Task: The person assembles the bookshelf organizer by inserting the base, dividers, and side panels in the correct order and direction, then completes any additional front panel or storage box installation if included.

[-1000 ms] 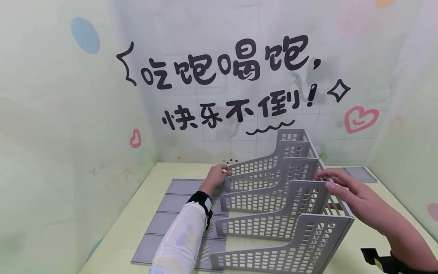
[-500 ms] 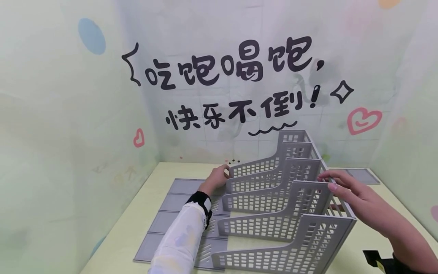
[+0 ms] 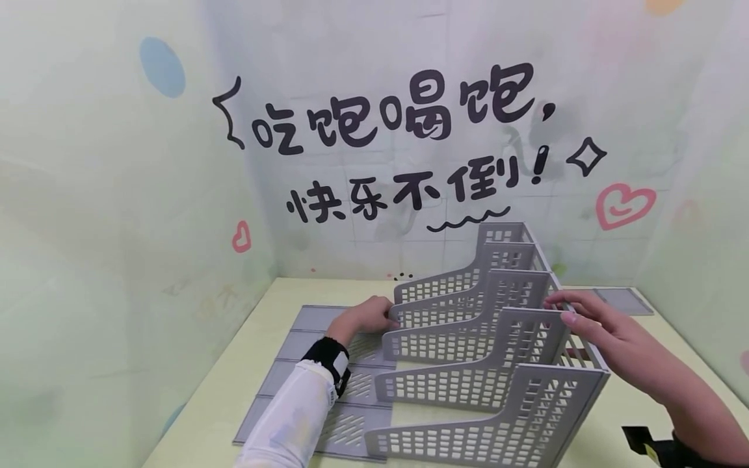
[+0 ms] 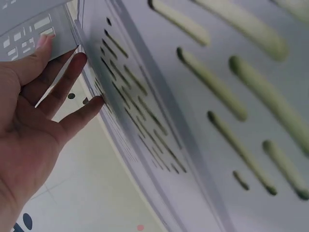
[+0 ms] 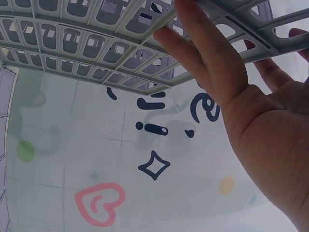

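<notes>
A grey plastic rack with several upright perforated dividers [image 3: 445, 385] stands on the pale yellow table [image 3: 263, 300]. My left hand [image 3: 367, 316] is at the front end of the second divider from the back. In the left wrist view its thumb lies on one side of the perforated panel [image 4: 50, 26], with fingers behind it. Under the dividers' front ends lie slotted flat grey panels [image 3: 354, 426], also close up in the left wrist view. At the right, my right hand [image 3: 614, 338] grips the rack's upper back edge; the right wrist view shows fingers against the lattice [image 5: 111, 36].
Joined flat grey panels [image 3: 275, 377] extend left of the rack on the table. Another flat grey piece [image 3: 623, 301] lies at the back right. Printed walls [image 3: 374, 162] enclose the table at the back and on both sides.
My left hand has shifted nearer, from the farthest divider's front end to that of the second one. The right hand keeps its place on the rack, which stands still.
</notes>
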A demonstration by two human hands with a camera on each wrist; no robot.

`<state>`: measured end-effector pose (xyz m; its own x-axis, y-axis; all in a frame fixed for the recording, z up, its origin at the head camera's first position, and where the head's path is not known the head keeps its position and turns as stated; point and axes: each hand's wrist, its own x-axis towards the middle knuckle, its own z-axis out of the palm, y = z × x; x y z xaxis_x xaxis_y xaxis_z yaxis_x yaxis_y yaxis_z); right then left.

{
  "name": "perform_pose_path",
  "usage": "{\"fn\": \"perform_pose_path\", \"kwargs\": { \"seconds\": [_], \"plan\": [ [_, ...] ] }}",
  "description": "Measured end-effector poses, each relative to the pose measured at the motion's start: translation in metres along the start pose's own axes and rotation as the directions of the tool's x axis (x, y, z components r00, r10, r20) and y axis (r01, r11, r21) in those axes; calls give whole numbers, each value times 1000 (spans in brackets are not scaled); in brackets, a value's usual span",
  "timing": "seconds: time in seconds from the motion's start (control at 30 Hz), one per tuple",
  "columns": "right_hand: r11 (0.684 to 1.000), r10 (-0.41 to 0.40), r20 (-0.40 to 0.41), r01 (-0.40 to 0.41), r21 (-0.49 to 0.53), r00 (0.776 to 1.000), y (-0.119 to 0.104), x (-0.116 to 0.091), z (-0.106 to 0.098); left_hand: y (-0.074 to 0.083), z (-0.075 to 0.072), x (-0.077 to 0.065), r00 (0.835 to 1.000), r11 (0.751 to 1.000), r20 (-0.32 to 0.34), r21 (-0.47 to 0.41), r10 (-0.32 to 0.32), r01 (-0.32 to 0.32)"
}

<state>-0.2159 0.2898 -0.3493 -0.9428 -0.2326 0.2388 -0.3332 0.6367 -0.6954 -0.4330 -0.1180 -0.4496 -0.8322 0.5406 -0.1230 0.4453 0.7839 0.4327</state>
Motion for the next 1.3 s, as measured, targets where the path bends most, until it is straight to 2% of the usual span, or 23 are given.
{"fn": "perform_pose_path", "kwargs": {
  "seconds": [0.23, 0.4, 0.57, 0.73, 0.87, 0.97, 1.07, 1.1, 1.17, 1.3],
  "plan": [
    [1000, -8, -11, 8, -18, 1000, 0, 1, 1, -3, 4, -4, 999, 999, -32, -47, -20, 19],
    [1000, 20, 11, -21, 5, 1000, 0, 2, 1, -4, 4, -5, 999, 997, -40, -79, -13, 10],
    [1000, 30, 12, -30, -2, 999, 3, 1, 0, 0, 5, -4, 999, 998, -49, -64, -8, 5],
    [999, 35, 5, -35, -11, 999, 6, 0, 1, 3, 10, -5, 998, 998, -56, -57, -31, 28],
    [1000, 25, -1, -25, -17, 1000, 6, 0, 1, 8, 12, -9, 998, 999, -51, 15, -49, 50],
    [1000, 21, -2, -21, -21, 1000, 6, 0, 1, 13, 8, -19, 994, 986, -66, 135, -87, 95],
    [999, 17, -8, -17, -34, 1000, 5, 0, 1, 20, -2, -36, 984, 958, -82, 229, -156, 171],
    [999, 17, -9, -17, -35, 1000, 5, 1, 1, 23, -5, -43, 980, 955, -80, 225, -182, 196],
    [999, 18, -9, -19, -31, 1000, 5, 1, 0, 31, -11, -57, 979, 960, -39, 192, -201, 205],
    [1000, 19, -2, -19, -11, 1000, 4, 2, 0, 43, -14, -73, 987, 988, 81, 82, -139, 132]
  ]
}}
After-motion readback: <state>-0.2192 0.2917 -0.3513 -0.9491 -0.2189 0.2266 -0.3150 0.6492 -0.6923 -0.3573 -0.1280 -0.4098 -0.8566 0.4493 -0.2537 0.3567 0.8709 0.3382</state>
